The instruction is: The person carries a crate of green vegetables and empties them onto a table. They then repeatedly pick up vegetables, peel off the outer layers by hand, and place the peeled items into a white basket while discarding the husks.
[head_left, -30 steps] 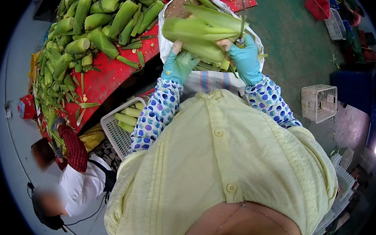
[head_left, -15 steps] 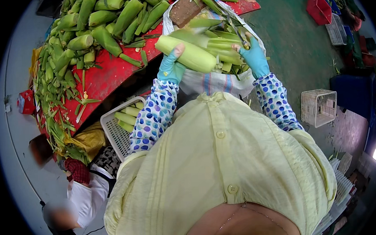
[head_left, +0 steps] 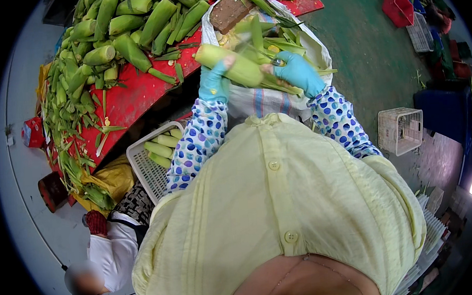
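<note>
— What do the two hands have at the top middle of the frame?
— Both wear teal gloves. The left hand [head_left: 214, 83] is clenched around one end of an ear of corn [head_left: 230, 65] still in its pale green husk, thumb lying on top. The right hand [head_left: 297, 72] grips the other end, where loose husk leaves [head_left: 273, 38] fan out, and something small and metallic shows at its fingertips; I cannot tell what it is.
— Where is the ear?
— Held crosswise in the air, just above the open mouth of a white woven sack [head_left: 268, 100] filled with husk leaves.
— And around it?
— At upper left a red tabletop [head_left: 132, 97] carries a heap of unhusked corn [head_left: 128, 25]. Below it, at left centre, a white plastic basket [head_left: 146, 173] holds several stripped ears. Another person [head_left: 110, 250] crouches at lower left. A white crate [head_left: 400, 131] stands on the green floor at right.
</note>
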### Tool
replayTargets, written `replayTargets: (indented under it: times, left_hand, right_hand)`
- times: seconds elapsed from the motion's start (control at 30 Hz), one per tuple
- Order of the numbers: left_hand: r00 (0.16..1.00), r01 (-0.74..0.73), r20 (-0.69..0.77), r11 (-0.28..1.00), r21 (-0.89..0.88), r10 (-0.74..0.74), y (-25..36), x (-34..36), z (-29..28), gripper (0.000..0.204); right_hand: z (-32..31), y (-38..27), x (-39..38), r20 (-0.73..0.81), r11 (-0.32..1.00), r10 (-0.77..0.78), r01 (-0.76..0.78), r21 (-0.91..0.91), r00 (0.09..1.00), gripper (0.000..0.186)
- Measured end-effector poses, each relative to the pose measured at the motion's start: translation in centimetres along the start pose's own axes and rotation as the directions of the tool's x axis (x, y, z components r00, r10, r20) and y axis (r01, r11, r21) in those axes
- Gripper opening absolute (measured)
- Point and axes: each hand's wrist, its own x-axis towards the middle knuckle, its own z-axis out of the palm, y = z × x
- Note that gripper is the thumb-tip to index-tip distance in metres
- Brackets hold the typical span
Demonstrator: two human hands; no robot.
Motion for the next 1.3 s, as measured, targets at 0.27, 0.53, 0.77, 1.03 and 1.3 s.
replayTargets:
  times: [0.27, 0.53, 0.77, 1.03, 1.3]
  left_hand:
    - [0.828, -0.082, -0.122, 0.334, 0.939, 0.547, 6.1, -6.9, -15.2, 0.067]
    - [0.280, 0.330, -0.935, 0.892, 0.308, 0.219, -1.9, -20.3, -38.5, 0.059]
    - [0.096, 0.301, -0.995, 0.953, 0.008, -0.022, -4.6, -21.7, -46.0, 0.045]
    - [0.778, -0.040, -0.495, 0.816, 0.577, 0.388, 1.8, -5.9, -27.9, 0.029]
    - [0.853, -0.386, -0.137, 0.785, 0.485, 0.504, 7.6, 5.5, -15.0, 0.058]
  right_hand:
    - [-3.8, 7.2, 4.7, -0.287, 0.879, -0.304, 0.151, -0.452, 0.908, 0.041]
    - [-1.7, -1.5, 14.6, -0.305, 0.983, -0.167, 0.136, -0.121, 0.938, 0.044]
    - [4.3, -12.3, 22.4, -0.085, 0.814, -0.433, 0.348, -0.465, 0.898, 0.041]
    - [17.9, -18.2, 36.7, 0.416, -0.040, -0.780, 0.627, -0.778, 0.467, 0.053]
    - [14.9, -21.1, 24.3, 0.214, 0.812, -0.433, 0.482, -0.328, 0.876, 0.095]
